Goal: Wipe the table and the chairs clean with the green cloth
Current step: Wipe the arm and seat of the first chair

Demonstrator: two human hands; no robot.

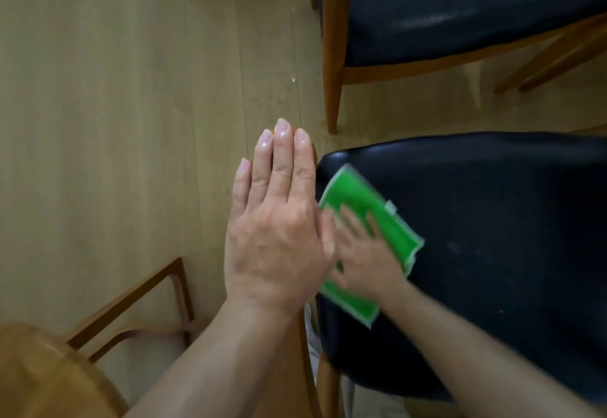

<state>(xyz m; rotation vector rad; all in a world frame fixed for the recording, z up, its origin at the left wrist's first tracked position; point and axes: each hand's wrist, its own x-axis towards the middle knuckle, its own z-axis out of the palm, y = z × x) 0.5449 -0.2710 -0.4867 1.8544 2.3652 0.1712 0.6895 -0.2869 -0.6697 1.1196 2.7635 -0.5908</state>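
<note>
At the lower left, a rounded corner of the wooden counter [49,371] was seen, with a wooden chair frame [147,302] beside it on the floor [115,105]. Near the middle, the left hand [276,220] was held flat, fingers straight and together, nothing gripped; what it rested on was hidden beneath it, though a wooden edge showed at its fingertips. Just to its right, the green cloth [364,243] was laid on the near left part of the black chair seat [492,253], pressed down by the right hand [364,253], whose open, spread grip was blurred and lay on top of the cloth rather than closed around it.

A slip was judged possible: with only a flat palm on it, the cloth could be bunched or pushed off the seat's near edge. Pale specks to the right on this seat, and on the farther chair [460,13], could be missed if strokes were kept short.
</note>
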